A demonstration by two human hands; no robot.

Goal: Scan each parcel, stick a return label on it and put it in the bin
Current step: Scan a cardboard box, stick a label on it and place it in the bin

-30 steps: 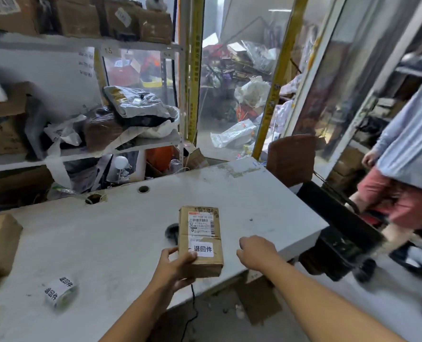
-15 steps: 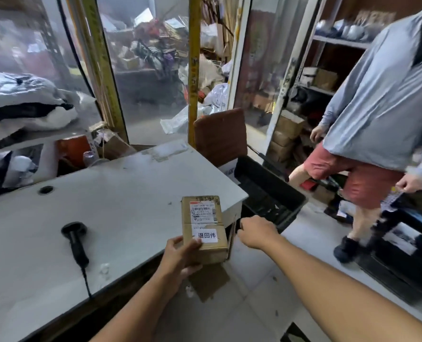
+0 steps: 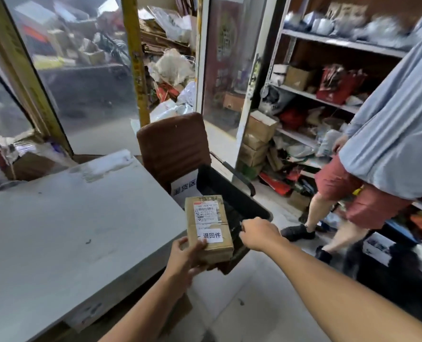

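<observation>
- One parcel (image 3: pixel 208 228), return label (image 3: pixel 212 235) already on, sits in our left hand (image 3: pixel 185 255), fingers grasping its near end, beside the surface (image 3: pixel 69 230).
- Our right hand (image 3: pixel 259 234) hangs loosely curled, holding nothing, over the bin (image 3: pixel 232 191).
- A one-ended hold could let it tip and miss; a passing person (image 3: pixel 377 154) crowds us.

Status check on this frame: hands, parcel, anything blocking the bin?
Left hand grips parcel, return label on. Right hand loosely curled, empty, beside it. Black bin beyond the parcel, nothing blocking; bystander right.
</observation>
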